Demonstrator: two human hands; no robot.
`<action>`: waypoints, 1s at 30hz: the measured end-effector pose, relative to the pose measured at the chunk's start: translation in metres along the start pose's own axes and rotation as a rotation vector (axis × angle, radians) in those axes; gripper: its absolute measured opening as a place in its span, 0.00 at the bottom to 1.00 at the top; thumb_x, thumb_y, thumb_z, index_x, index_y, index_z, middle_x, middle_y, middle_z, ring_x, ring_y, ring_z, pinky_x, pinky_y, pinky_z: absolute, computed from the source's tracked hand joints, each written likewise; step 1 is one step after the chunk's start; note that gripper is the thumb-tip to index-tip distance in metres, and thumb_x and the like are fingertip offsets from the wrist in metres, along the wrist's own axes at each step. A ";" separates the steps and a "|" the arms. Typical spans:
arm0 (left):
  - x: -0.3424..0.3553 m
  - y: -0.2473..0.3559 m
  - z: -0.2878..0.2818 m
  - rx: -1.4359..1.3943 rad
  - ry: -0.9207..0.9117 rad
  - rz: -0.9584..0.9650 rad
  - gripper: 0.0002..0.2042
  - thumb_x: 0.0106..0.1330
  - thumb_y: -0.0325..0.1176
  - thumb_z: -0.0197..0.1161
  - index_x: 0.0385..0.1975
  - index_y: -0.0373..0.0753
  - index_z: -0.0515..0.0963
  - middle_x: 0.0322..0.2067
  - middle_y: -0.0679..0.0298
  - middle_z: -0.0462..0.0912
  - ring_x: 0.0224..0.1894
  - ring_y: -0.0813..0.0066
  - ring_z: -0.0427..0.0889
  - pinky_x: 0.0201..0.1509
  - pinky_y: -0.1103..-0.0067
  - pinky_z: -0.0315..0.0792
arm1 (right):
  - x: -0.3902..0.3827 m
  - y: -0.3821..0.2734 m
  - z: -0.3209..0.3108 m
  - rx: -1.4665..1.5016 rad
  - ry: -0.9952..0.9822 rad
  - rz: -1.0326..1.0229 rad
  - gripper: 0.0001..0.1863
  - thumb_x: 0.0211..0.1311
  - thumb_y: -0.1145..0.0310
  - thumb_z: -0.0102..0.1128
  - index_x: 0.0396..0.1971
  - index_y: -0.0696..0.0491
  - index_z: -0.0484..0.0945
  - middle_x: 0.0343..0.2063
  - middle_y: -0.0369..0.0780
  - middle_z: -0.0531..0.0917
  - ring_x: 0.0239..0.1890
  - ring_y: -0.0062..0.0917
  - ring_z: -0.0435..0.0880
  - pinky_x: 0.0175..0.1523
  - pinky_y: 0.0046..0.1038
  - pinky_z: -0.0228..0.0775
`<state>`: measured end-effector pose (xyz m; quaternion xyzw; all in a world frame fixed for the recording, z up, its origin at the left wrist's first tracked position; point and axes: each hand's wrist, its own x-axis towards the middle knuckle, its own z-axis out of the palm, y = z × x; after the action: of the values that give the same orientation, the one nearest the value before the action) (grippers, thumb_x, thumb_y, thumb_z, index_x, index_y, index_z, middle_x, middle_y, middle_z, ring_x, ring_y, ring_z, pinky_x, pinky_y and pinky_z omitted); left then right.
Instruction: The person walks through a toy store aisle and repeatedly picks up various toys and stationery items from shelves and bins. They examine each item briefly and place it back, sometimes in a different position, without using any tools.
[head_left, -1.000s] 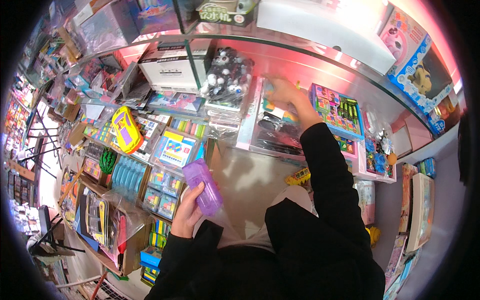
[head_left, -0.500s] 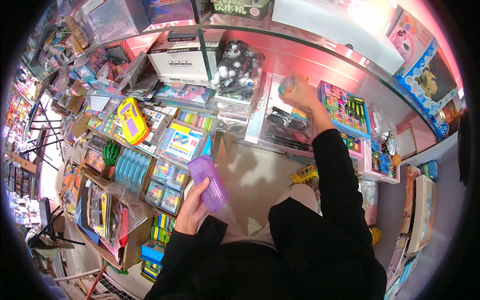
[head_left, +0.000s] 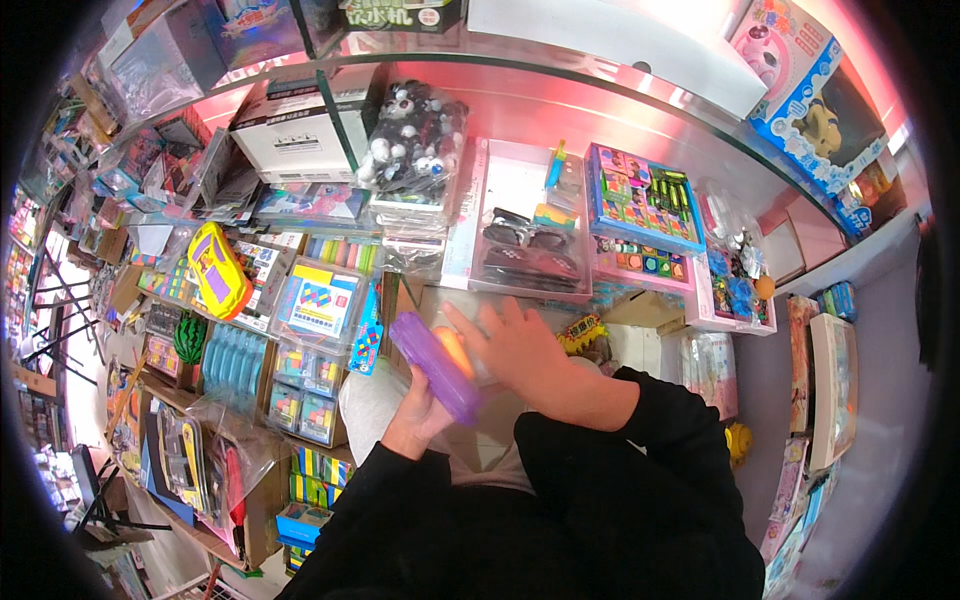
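My left hand grips a long, translucent purple plastic case from below, tilted over my lap. An orange, blurred item rests against the case's right side. Just right of it is my right hand, fingers spread and raised, its thumb mostly hidden; I cannot tell whether it touches the orange item. A small blue patterned tag or card hangs left of the case. Beyond both hands, an open pink-edged box on the shelf holds dark sunglasses and a few small colourful pieces.
A glass shelf crosses above. A tray of small colourful toys sits right of the box, a bag of panda-like toys left. Stacked goods, a yellow toy car and cartons crowd the left. A grey partition stands right.
My right hand has come down from the shelf box to beside the purple case, where an orange item now shows. The view has shifted slightly.
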<state>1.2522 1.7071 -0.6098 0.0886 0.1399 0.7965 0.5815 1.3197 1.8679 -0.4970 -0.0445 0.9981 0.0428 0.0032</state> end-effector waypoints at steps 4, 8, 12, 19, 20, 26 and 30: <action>-0.003 0.001 -0.012 0.062 -0.003 0.092 0.42 0.54 0.65 0.64 0.67 0.55 0.61 0.60 0.72 0.72 0.63 0.61 0.72 0.68 0.44 0.59 | 0.000 0.009 -0.013 0.180 -0.036 0.020 0.62 0.38 0.53 0.79 0.72 0.56 0.51 0.63 0.53 0.66 0.48 0.43 0.76 0.50 0.36 0.75; -0.002 0.000 -0.026 -0.086 0.130 0.249 0.42 0.53 0.66 0.66 0.66 0.55 0.62 0.58 0.74 0.73 0.59 0.66 0.75 0.61 0.50 0.72 | -0.008 0.028 -0.025 0.592 0.181 -0.216 0.56 0.46 0.54 0.75 0.71 0.58 0.52 0.67 0.51 0.62 0.57 0.45 0.73 0.60 0.38 0.69; -0.001 0.003 -0.036 -0.110 -0.036 0.296 0.37 0.51 0.72 0.61 0.59 0.61 0.69 0.65 0.71 0.67 0.68 0.54 0.64 0.62 0.38 0.62 | -0.007 0.036 -0.030 0.765 0.177 -0.310 0.43 0.56 0.57 0.69 0.68 0.56 0.59 0.65 0.49 0.67 0.62 0.43 0.71 0.64 0.39 0.66; -0.004 0.011 -0.045 -0.241 0.064 0.152 0.38 0.59 0.74 0.46 0.66 0.59 0.62 0.71 0.59 0.58 0.71 0.32 0.52 0.53 0.27 0.59 | 0.054 0.149 0.000 0.255 0.302 0.344 0.17 0.60 0.65 0.63 0.48 0.53 0.80 0.49 0.46 0.80 0.51 0.40 0.80 0.56 0.40 0.72; -0.005 0.010 -0.044 -0.315 0.067 0.172 0.41 0.63 0.72 0.43 0.72 0.54 0.56 0.71 0.55 0.57 0.69 0.28 0.55 0.50 0.29 0.66 | 0.067 0.169 0.015 0.135 0.087 0.521 0.15 0.59 0.68 0.62 0.47 0.54 0.80 0.46 0.46 0.81 0.50 0.39 0.81 0.54 0.41 0.72; -0.022 0.018 -0.031 0.128 0.285 0.126 0.45 0.61 0.75 0.42 0.73 0.53 0.52 0.71 0.53 0.55 0.69 0.29 0.55 0.47 0.31 0.69 | 0.086 0.229 0.082 0.324 -0.056 0.424 0.17 0.57 0.71 0.57 0.47 0.53 0.81 0.45 0.48 0.81 0.46 0.45 0.84 0.49 0.41 0.78; -0.023 0.022 -0.033 -0.232 -0.107 0.126 0.45 0.61 0.73 0.46 0.74 0.52 0.49 0.74 0.52 0.43 0.73 0.30 0.40 0.60 0.27 0.51 | 0.098 0.228 0.082 0.217 -0.089 0.487 0.23 0.47 0.74 0.67 0.48 0.53 0.78 0.44 0.47 0.79 0.43 0.44 0.84 0.49 0.40 0.77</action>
<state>1.2296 1.6745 -0.6332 0.0715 0.0098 0.8365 0.5431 1.2016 2.0921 -0.5600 0.1993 0.9770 -0.0630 0.0416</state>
